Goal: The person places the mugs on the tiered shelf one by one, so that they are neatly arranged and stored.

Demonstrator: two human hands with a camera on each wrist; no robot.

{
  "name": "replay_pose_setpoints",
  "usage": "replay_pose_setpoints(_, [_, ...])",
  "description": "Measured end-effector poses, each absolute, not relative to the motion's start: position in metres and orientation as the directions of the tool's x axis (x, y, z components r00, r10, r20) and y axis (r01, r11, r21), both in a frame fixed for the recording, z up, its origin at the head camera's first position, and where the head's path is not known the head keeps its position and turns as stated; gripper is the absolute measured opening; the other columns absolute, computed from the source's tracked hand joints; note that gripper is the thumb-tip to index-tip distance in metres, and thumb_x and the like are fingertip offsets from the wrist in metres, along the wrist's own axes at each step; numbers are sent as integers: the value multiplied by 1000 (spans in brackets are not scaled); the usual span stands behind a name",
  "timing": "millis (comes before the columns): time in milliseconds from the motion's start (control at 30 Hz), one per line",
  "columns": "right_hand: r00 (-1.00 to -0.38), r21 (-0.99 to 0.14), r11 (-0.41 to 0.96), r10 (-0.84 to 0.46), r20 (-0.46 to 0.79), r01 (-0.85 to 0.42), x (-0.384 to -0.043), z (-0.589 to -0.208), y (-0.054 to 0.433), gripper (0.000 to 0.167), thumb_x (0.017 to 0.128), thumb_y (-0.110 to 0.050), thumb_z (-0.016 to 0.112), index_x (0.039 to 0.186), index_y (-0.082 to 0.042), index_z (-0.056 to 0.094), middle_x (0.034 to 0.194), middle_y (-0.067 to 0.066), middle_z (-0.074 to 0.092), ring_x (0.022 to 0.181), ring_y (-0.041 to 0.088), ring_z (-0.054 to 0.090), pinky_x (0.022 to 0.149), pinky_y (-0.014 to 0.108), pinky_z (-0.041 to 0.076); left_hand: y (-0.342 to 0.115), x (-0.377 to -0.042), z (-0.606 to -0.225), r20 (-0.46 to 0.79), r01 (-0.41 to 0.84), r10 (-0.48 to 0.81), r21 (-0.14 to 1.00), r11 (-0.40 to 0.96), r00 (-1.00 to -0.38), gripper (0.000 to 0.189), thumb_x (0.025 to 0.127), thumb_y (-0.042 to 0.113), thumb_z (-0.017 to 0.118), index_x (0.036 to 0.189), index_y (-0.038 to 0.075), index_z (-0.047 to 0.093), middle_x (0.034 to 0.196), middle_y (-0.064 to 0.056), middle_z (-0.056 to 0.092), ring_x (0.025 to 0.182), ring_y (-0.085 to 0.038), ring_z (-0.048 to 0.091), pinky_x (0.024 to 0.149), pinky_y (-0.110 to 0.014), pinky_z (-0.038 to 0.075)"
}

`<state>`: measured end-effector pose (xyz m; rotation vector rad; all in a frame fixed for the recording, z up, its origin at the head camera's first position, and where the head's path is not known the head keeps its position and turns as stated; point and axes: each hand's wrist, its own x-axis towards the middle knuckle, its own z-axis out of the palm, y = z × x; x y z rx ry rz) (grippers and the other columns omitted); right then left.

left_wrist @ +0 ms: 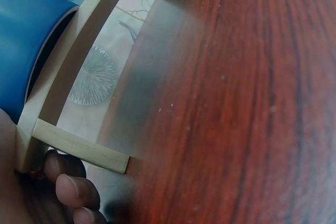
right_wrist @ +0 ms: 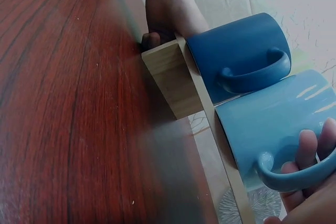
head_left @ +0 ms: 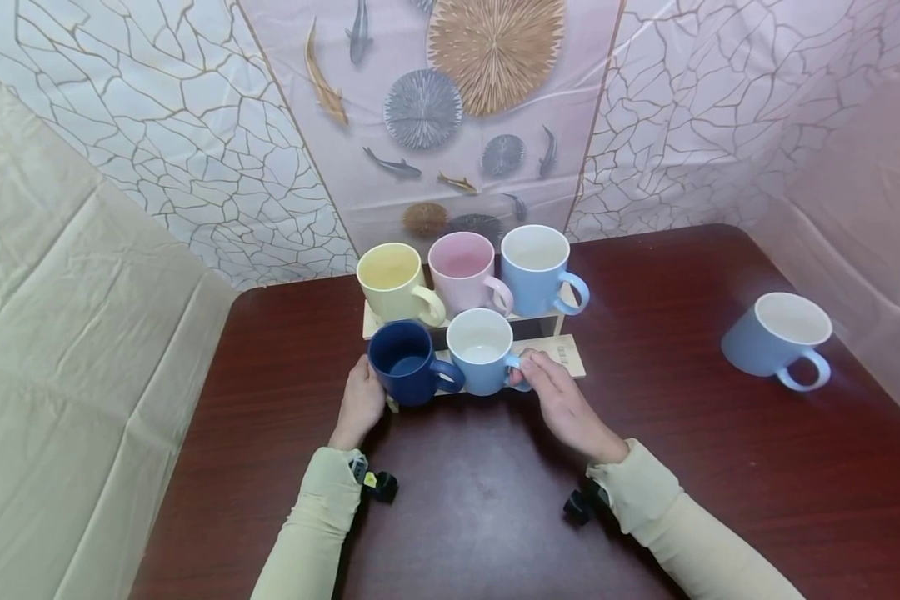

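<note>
A wooden two-tier rack [head_left: 570, 357] holds mugs on both levels. My left hand [head_left: 362, 398] grips the lower shelf's left end, fingers curled beneath the board [left_wrist: 79, 145], right beside a dark blue mug [head_left: 403, 367]. My right hand [head_left: 558, 400] pinches the handle of a light blue mug [head_left: 482, 354] with a white inside. That mug stands on the lower shelf, close to the dark blue one. In the right wrist view, fingertips [right_wrist: 307, 148] pass through its handle [right_wrist: 299, 179].
Along the upper tier stand a yellow mug [head_left: 390, 279], a pink mug [head_left: 462, 271] and another blue mug [head_left: 534, 271]. A further blue mug [head_left: 776, 337] is at the far right of the dark red table [head_left: 457, 517]. Patterned cloth [head_left: 217, 125] hangs behind.
</note>
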<state>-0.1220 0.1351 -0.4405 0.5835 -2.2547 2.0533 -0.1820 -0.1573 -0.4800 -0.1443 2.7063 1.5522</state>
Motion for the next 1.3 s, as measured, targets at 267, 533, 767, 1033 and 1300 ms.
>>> replay_pose_setpoints(267, [-937,-962,91,-267,225,-257,-123,-438,136,28,107,-14,35,94,3,53,94,15,51,95,25,46,86,30,38,-158,-181,-478,-66,-96,-77,854,512,-995,43,107,34,25,100,5,55,83,-12,54,75,-26,54,68,-35,43])
replay_pose_setpoints(533, [-936,-831,432,-138,324,-351,-121,-435,155,19,103,-20,48,99,-6,60,96,3,55,98,20,40,86,41,26,-159,-181,-483,-58,-82,-65,868,490,-996,45,107,38,26,98,5,56,79,-12,54,68,-25,54,62,-35,44])
replay_pose_setpoints(767, [-865,-790,502,148,479,-351,-109,-416,208,12,98,-5,55,104,3,61,98,2,56,100,14,41,86,25,27,-157,-182,-483,-54,-71,-51,889,452,-997,43,107,37,27,94,5,53,75,-12,53,60,-27,53,56,-35,44])
replay_pose_setpoints(1033, [-693,-832,551,573,437,-70,-98,-405,291,22,98,-20,55,108,-1,60,93,-25,43,94,-6,36,86,22,26,-158,-183,-483,-54,-75,-58,882,466,-997,44,107,36,25,97,5,54,76,-12,54,62,-25,54,58,-35,44])
replay_pose_setpoints(1300, [-525,-893,418,805,278,168,-90,-417,358,20,93,-24,51,113,-26,56,96,-25,30,109,-2,25,103,33,15,-158,-181,-482,-55,-77,-59,880,468,-997,44,107,36,25,98,5,54,79,-12,54,66,-26,54,62,-35,44])
